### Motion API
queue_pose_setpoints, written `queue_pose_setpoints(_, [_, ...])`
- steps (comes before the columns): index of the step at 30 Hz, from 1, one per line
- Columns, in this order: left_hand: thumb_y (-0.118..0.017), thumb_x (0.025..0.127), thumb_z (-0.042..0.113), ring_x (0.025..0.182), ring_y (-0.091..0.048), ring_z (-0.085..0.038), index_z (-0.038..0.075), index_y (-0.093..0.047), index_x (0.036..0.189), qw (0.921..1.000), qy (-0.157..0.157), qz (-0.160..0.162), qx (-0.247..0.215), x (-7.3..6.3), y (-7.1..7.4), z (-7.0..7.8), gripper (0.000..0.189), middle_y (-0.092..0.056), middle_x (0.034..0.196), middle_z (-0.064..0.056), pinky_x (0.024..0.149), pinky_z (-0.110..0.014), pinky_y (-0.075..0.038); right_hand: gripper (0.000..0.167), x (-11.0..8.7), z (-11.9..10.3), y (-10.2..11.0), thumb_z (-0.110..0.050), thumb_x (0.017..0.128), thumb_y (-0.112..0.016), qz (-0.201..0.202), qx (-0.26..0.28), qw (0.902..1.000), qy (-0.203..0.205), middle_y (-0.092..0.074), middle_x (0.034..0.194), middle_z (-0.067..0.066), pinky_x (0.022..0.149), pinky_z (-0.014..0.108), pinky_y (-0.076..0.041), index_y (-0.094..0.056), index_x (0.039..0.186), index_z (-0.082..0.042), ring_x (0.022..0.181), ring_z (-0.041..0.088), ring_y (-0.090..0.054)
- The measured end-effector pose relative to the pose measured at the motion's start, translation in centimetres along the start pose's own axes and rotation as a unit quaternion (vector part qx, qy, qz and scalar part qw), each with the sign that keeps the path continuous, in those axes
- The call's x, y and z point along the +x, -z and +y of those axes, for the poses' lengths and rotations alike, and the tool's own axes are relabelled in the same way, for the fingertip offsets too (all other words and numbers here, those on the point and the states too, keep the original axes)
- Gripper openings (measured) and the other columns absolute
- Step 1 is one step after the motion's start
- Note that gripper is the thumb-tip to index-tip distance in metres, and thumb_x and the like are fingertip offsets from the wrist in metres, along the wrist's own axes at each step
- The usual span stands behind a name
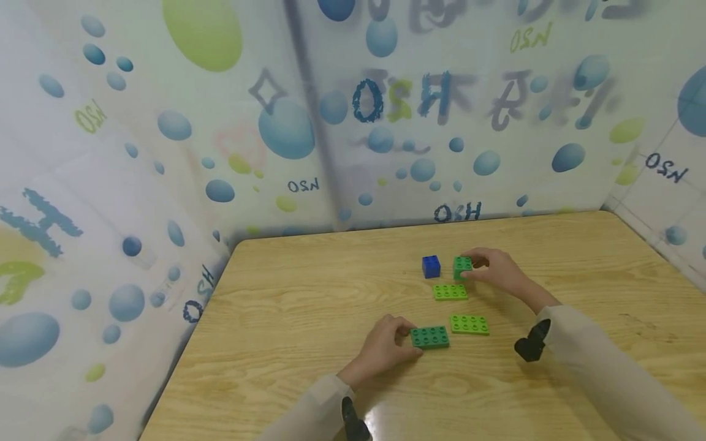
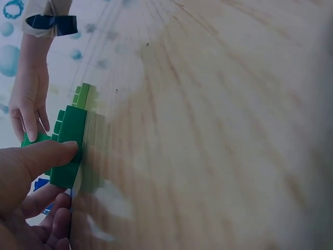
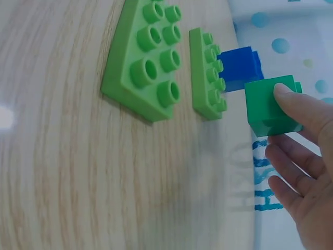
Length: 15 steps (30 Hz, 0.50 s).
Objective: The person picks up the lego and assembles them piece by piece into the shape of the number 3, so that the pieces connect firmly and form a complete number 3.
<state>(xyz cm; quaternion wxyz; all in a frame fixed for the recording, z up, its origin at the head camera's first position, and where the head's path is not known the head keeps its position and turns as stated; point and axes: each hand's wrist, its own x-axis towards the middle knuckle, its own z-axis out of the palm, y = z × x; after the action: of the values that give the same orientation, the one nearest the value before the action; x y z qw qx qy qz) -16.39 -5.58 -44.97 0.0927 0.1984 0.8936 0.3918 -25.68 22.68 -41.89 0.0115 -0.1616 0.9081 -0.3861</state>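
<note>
My left hand [image 1: 386,344] pinches a dark green toy brick [image 1: 429,337], two studs wide and longer than it is broad, at its left end. In the left wrist view the thumb lies on the near side of that brick [image 2: 69,151]. Farther back, my right hand [image 1: 498,270] grips a small square green brick [image 1: 462,267] between thumb and fingers; the right wrist view shows the thumb on this brick's face [image 3: 263,107]. Just left of it stands a small blue brick [image 1: 431,267]. Two flat lime-green bricks, the rear one [image 1: 450,293] and the front one [image 1: 469,325], lie between the hands.
Everything lies on a wood-grain table [image 1: 309,288]. A printed curtain [image 1: 386,184] with bubble patterns hangs behind the table's back edge, and a similar sheet [image 1: 110,245] runs along the left side. Dark straps [image 1: 532,342] sit on the sleeves.
</note>
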Motion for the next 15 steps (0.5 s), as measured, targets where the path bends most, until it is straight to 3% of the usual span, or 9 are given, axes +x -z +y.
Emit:
queue_pose_setpoints(5, [-0.077,0.074,0.027,0.083,-0.046,-0.009,0.012,-0.063,0.104,1.0,0.003,0.001,-0.002,0.0,0.0,0.0,0.037,-0.051,0.092,0.005,0.075,-0.025,-0.038,0.051,-0.5,-0.7,0.1,-0.028,0.082,-0.069,-0.002,-0.006,0.9999,0.015,-0.057,0.114,0.019,0.082,0.051,-0.042,-0.055,0.122,0.0,0.1,0.034,-0.053])
queue_pose_setpoints(15, [-0.077,0.073,0.025,0.083,-0.046,-0.01,0.011,-0.063,0.103,0.9999,0.009,0.001,-0.009,0.1,-0.1,-0.1,0.036,-0.05,0.091,0.004,0.073,-0.025,-0.038,0.049,-2.0,-2.5,-0.4,-0.029,0.08,-0.071,-0.032,-0.031,0.9981,0.042,-0.06,0.104,0.01,0.082,0.051,-0.042,-0.057,0.119,-0.002,0.093,0.026,-0.055])
